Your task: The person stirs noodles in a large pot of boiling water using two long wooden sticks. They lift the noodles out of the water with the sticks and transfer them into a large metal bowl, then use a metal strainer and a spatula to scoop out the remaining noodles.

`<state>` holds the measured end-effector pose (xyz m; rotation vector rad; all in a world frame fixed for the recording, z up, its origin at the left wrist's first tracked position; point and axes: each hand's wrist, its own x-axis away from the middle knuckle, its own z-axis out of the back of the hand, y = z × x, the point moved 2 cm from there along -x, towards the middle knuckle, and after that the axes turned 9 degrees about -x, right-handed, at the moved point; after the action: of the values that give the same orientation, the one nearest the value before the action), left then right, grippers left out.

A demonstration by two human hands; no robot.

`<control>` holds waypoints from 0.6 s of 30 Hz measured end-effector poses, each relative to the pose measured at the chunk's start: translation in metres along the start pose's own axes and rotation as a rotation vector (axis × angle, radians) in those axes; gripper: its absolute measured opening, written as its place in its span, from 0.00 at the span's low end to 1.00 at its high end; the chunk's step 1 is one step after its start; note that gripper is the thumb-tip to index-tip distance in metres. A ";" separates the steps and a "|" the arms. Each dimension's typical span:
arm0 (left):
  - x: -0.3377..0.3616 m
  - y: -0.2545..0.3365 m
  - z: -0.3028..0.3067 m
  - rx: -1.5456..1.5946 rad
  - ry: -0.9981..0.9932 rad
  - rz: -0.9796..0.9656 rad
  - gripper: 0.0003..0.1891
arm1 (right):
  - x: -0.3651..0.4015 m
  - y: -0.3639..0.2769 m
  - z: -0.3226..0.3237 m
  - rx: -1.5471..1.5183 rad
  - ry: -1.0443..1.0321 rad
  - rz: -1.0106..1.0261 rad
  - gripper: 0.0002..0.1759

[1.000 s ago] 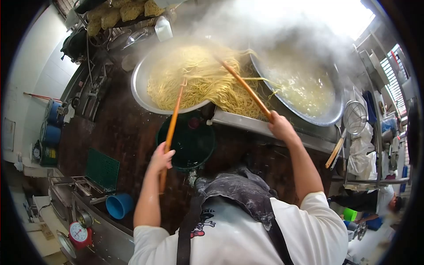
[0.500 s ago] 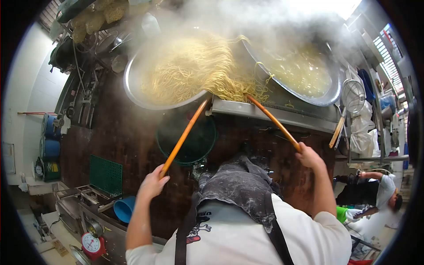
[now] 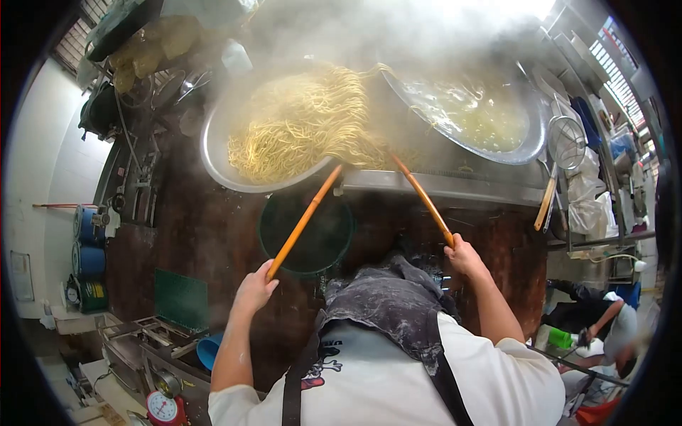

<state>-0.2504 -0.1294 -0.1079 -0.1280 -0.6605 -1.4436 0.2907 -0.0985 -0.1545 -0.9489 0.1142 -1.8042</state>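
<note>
Steamy kitchen, two basins (image 3: 213,160) (image 3: 533,138), one heaped with noodles (image 3: 298,124) — left hand (image 3: 254,287), right hand (image 3: 465,257), fingers clamped on two sticks (image 3: 304,221) (image 3: 423,200).

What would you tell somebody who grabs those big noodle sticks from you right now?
Left hand grips the left stick; right hand grips the right stick. Both tips reach the noodles hanging over the edge between the metal basin and the steaming wok. Done: most noodles lie in the basin. Left: the hanging strands, and some seemingly in the wok. A green bucket sits below.
</note>
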 end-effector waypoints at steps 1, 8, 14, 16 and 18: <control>-0.016 0.007 -0.014 0.017 0.063 -0.006 0.31 | -0.006 0.003 -0.007 -0.002 0.002 0.015 0.20; -0.196 0.114 -0.087 0.251 0.355 -0.192 0.32 | -0.076 -0.030 -0.076 -0.187 0.111 0.136 0.21; -0.264 0.197 -0.033 0.570 0.165 -0.140 0.30 | -0.136 -0.124 -0.071 -0.403 0.207 0.310 0.17; -0.271 0.192 -0.020 0.797 0.205 -0.231 0.31 | -0.146 -0.147 -0.063 -0.403 0.288 0.403 0.16; -0.273 0.189 0.006 1.023 0.156 -0.261 0.28 | -0.135 -0.184 -0.043 -0.282 0.305 0.491 0.14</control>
<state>-0.0703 0.1408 -0.1789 0.8829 -1.2341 -1.1836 0.1442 0.0808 -0.1686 -0.7459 0.7450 -1.4777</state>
